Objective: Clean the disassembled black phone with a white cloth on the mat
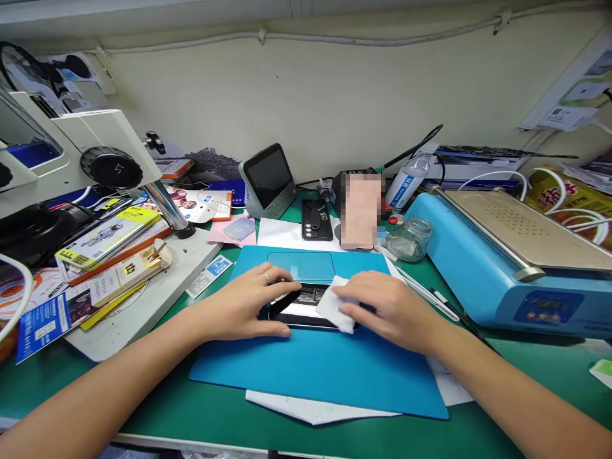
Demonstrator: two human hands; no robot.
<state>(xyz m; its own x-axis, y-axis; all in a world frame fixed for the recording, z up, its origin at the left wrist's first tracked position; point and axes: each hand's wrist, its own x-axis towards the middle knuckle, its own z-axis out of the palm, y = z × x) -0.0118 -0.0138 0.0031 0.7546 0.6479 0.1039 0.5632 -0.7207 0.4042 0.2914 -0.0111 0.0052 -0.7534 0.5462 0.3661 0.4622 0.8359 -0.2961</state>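
A smartphone (pixel 296 312) with a dark, glossy face lies sideways on the blue work mat (pixel 306 363). My left hand (pixel 251 303), with a ring on one finger, grips its left end, thumb along the near edge and fingers over the far side. In my right hand (pixel 385 307) a folded white wipe (pixel 337 306) is pinched and touches the right part of the phone's face. Just beyond the phone, a clear glass panel (pixel 301 264) lies flat on the mat.
A microscope stand (pixel 176 213) is at left beside stacked boxes (pixel 109 239). Behind the mat are a smart display (pixel 268 182), a black phone case (pixel 316 220), a glass jar (pixel 411 239) and a plastic bottle (pixel 412 175). At right sits a blue heating-plate machine (pixel 482 274); white tweezers (pixel 428 293) lie before it.
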